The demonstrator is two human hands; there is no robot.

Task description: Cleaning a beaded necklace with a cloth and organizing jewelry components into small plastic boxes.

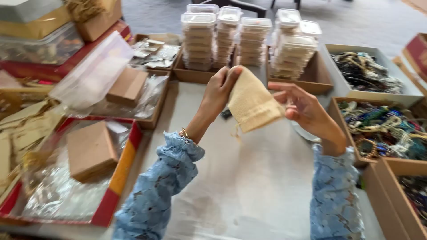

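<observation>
Far left: red-rimmed tray [116,178] with clear plastic and a brown cardboard box [91,151] in it; a second small brown box [128,86] on plastic bags beyond it.

Left hand [219,91] raised over the table middle, thumb and fingers pinching the top corner of a small beige cloth pouch [253,104]. The pouch hangs in the air between both hands, above the grey table [249,186], drawstring end dangling low. Right hand [304,109] just right of the pouch, fingers half spread, fingertips at the pouch's right edge; a firm grasp is not visible, reads as touching or steadying. Motion blur, so contact there is uncertain.

Handling judgement: cloth is limp, so pinch both top corners and keep the mouth up and taut; one-corner hold lets it sag and twist.

Far centre: stacks of clear lidded plastic containers [231,38] in shallow cardboard trays. Right: open boxes of mixed bead bracelets [382,124], another beads box [364,71] farther back. White round item partly hidden under the right wrist, can't tell what. Bare table surface right below the hands; boxes crowd the right elbow side, stacks sit close beyond the hands.
</observation>
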